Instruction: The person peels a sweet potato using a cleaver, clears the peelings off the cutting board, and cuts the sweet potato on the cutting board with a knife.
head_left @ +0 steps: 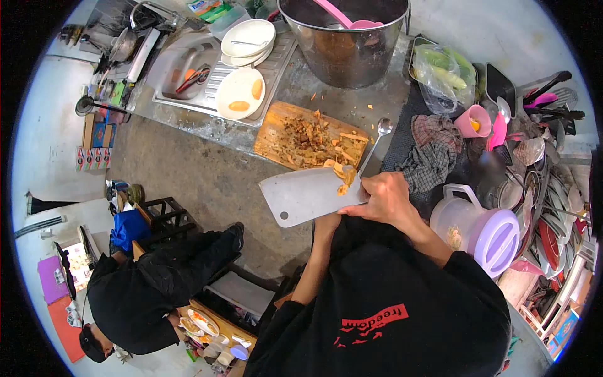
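A wide cleaver (304, 195) is tilted in front of my body, its holed corner toward the lower left. My right hand (386, 196) is closed on its right end. Orange-brown food scraps (344, 177) cling to the blade near my fingers. My left hand (328, 222) reaches up behind the cleaver, so its fingers are hidden. Just beyond the blade lies a wooden cutting board (270, 135), covered with chopped brown and orange pieces (308, 138). A metal spoon (382, 132) rests at the board's right side.
A large metal pot (345, 56) with a pink ladle (336, 14) stands behind the board. Left are stacked plates (248, 38), a plate (230, 94) with orange pieces, and a sink (173, 75). Right are cloths (427, 151) and a lidded jug (461, 217). Another person (144, 283) is lower left.
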Demonstrator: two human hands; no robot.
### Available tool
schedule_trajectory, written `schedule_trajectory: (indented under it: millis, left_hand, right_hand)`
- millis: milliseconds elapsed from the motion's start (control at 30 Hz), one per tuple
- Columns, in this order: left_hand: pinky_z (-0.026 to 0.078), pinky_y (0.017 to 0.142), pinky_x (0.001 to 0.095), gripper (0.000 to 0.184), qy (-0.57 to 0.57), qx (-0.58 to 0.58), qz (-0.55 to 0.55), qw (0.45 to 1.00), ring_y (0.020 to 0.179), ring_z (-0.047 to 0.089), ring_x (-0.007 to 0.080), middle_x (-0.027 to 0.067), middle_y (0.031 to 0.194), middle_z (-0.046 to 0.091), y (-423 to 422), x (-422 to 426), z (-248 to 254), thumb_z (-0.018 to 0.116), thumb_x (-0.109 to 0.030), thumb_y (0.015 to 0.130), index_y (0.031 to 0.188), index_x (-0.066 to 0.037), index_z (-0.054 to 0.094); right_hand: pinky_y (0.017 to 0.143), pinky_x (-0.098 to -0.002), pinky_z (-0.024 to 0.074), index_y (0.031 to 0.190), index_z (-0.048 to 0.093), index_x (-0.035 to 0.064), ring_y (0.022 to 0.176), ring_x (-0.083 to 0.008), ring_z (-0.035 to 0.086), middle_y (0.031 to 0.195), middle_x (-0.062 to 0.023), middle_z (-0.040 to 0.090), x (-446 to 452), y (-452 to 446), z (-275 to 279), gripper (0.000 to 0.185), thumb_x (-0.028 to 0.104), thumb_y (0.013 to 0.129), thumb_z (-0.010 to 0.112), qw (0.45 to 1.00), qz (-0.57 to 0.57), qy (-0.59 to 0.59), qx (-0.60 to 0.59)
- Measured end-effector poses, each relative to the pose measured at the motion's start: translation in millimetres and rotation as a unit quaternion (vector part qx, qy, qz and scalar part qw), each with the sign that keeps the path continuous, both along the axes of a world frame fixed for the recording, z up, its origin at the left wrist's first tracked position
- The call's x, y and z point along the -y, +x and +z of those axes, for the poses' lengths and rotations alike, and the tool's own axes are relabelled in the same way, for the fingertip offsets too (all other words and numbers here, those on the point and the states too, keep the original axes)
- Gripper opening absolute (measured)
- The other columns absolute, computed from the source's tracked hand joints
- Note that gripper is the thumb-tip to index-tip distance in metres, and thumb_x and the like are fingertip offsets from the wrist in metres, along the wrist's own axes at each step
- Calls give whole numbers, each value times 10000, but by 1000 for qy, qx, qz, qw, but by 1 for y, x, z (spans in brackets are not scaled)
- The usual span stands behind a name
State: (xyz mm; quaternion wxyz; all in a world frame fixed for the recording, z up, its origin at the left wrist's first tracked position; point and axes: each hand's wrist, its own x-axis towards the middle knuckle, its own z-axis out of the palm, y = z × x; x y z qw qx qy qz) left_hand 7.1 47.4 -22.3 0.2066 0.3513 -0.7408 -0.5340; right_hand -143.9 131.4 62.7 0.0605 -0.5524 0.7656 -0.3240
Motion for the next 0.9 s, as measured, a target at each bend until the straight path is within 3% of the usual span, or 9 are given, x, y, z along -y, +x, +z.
schedule_trajectory:
  millis: [333,400,500,633,900]
  left_hand:
    - [437,864,434,394,51,-113,14,992,1045,538,308,189,1143,556,-8,4,18,551,-234,888,1194,7,494]
    - [437,866,427,385,61,-136,16,989,1050,538,298,183,1146,558,-10,6,19,549,-231,888,1191,3,502]
    - [436,869,418,373,74,-170,21,982,1057,538,284,174,1151,560,-14,9,20,545,-228,889,1185,-3,514]
    - [435,872,408,361,89,-205,27,974,1063,537,269,165,1156,562,-14,10,12,541,-224,890,1180,-10,527]
    - [432,874,386,336,-101,-93,26,990,1061,540,246,159,1160,564,3,0,-15,524,-218,897,1144,10,546]
  right_hand:
    - [397,-345,455,548,598,11,379,-253,557,432,-105,514,-13,-1,-1,628,615,563,770,1000,19,-10,-5]
    - [410,-331,426,519,535,80,420,-238,552,457,-58,506,-13,0,-1,544,543,492,818,1000,13,-8,-1]
    - [404,-353,457,556,600,11,385,-260,559,436,-109,517,-12,1,-2,627,615,558,771,1000,24,-15,6]
    - [410,-355,461,559,602,14,394,-264,564,440,-111,520,-11,2,-1,627,619,565,764,1000,29,-3,7]
    - [417,-369,468,557,599,24,412,-283,575,459,-112,537,-8,8,0,619,624,595,746,999,19,16,39]
